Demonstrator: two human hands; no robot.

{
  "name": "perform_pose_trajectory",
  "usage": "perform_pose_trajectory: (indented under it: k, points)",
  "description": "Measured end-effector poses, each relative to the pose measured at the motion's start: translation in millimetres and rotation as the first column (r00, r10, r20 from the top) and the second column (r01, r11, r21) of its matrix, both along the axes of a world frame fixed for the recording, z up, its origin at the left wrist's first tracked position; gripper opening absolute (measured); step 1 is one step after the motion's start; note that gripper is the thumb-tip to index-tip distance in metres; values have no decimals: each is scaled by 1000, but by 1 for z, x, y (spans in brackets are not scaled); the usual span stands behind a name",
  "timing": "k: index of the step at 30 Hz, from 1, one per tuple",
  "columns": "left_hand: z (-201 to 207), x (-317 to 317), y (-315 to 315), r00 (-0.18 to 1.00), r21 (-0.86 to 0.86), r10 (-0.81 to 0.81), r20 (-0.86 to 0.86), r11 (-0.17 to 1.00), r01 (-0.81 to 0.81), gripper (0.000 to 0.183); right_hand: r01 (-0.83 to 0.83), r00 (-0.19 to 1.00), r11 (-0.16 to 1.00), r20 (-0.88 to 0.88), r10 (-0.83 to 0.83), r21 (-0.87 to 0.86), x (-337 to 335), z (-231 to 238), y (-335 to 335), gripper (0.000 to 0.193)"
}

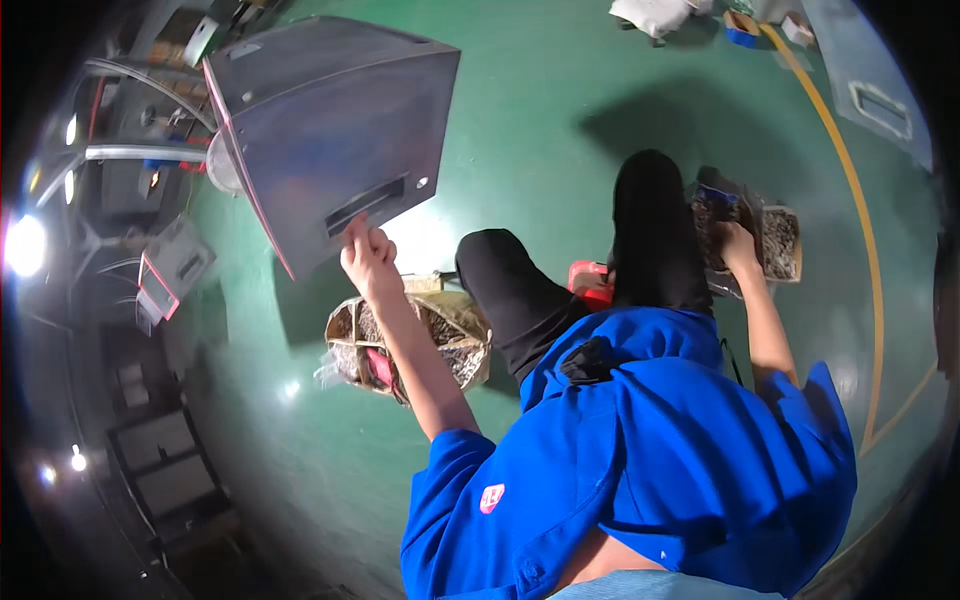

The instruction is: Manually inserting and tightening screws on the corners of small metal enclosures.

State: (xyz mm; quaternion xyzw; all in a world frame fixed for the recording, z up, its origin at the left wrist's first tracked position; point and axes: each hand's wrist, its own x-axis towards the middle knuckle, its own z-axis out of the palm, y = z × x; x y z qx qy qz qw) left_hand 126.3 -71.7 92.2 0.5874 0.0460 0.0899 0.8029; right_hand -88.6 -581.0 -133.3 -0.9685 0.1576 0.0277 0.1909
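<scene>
My left hand [370,262] is raised at the lower edge of a large grey metal box [340,130], beside the dark slot [372,205] in its face. Its fingers are curled and pinched together; whatever they hold is too small to make out. My right hand [738,250] reaches down into a dark plastic-lined container [712,188] of small loose parts, on the right of my knee. Those fingertips are hidden among the parts. Close beside it, a cardboard box [797,268] holds more small pieces.
Under my left forearm, a divided cardboard carton [340,327] holds small hardware and a red-handled item [380,368]. A red object [592,283] lies between my legs on the green floor [530,130]. A yellow line [850,170] runs along the right. At far left stands another grey box [178,262].
</scene>
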Motion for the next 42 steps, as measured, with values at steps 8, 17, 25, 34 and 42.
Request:
perform_pose_trajectory:
  k: [8, 17, 25, 34, 42]
  points:
    - [10, -1, 39, 883, -896, -379, 277, 231, 381, 28, -62, 998, 997, -17, 61, -42, 10, 2, 4, 11]
    - [34, -21, 16, 932, -924, -60, 357, 121, 362, 55, -409, 912, 906, 77, 403, 107, 124, 213, 110, 16]
    - [35, -26, 6, 923, -903, -12, 386, 198, 380, 61, -970, 235, 198, 747, 622, 140, 204, 325, 352, 14]
    - [44, -44, 30, 874, -875, 68, 481, 94, 474, 61, -936, 352, 238, 674, 650, 259, 232, 336, 403, 14]
    - [41, -22, 35, 898, -902, 120, 424, 143, 407, 55, -950, 312, 261, 521, 794, 170, 252, 341, 428, 19]
